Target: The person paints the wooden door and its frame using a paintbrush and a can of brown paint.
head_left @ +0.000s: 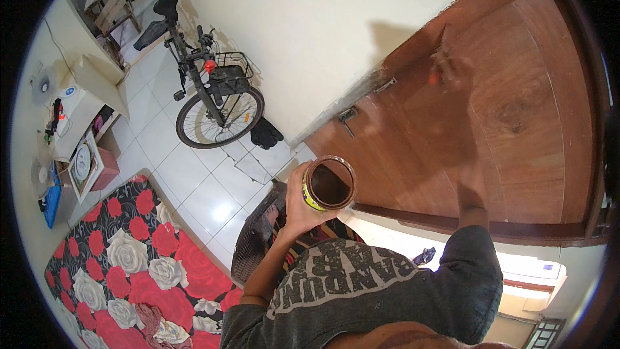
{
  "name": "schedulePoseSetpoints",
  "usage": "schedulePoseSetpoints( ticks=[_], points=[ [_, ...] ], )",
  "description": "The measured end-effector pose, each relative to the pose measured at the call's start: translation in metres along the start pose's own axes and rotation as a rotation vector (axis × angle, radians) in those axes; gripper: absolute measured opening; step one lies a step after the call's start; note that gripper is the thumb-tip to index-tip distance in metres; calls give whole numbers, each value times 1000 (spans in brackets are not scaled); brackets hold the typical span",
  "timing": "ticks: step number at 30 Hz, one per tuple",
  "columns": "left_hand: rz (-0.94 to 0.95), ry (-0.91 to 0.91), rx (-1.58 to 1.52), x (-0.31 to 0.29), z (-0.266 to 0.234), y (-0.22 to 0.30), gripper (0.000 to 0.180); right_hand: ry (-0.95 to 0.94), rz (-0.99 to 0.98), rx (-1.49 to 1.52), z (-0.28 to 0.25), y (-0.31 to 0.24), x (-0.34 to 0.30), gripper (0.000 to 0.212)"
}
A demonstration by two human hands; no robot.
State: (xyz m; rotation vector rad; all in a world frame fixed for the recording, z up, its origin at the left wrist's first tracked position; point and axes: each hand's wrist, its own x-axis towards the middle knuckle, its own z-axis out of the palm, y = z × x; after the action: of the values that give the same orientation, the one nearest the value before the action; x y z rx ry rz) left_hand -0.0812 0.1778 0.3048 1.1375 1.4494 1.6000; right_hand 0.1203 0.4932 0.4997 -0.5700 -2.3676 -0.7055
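My left hand (298, 205) is wrapped round a paint can (306, 191) with a yellow-green label, held in front of my body. The can is open at the top, with dark brown inside and brown smears on its rim. My right arm reaches up along a brown wooden door (516, 110). Near the door's upper left edge, my right hand (455, 70) is closed on what looks like a paintbrush (442, 39), its tip pointing up toward the frame and an orange bit showing below. Motion smears this hand, so its finger positions are unclear.
A metal door handle (347, 116) and a bolt (385, 85) sit on the door's left side. A bicycle (213, 90) with a front basket leans by the white wall. Bedding with red and white roses (129, 271) lies at lower left, beside a framed clock (82, 163).
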Motion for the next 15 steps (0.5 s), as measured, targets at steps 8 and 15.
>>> schedulePoseSetpoints(
  ticks=[8, 15],
  points=[
    [24, -31, -20, 1, 0, -5, 107, -341, 101, 155, -3, -44, -6, 12],
    [42, -38, 22, 3, 0, -4, 103, 149, 255, 214, -30, 29, 59, 17]
  ],
)
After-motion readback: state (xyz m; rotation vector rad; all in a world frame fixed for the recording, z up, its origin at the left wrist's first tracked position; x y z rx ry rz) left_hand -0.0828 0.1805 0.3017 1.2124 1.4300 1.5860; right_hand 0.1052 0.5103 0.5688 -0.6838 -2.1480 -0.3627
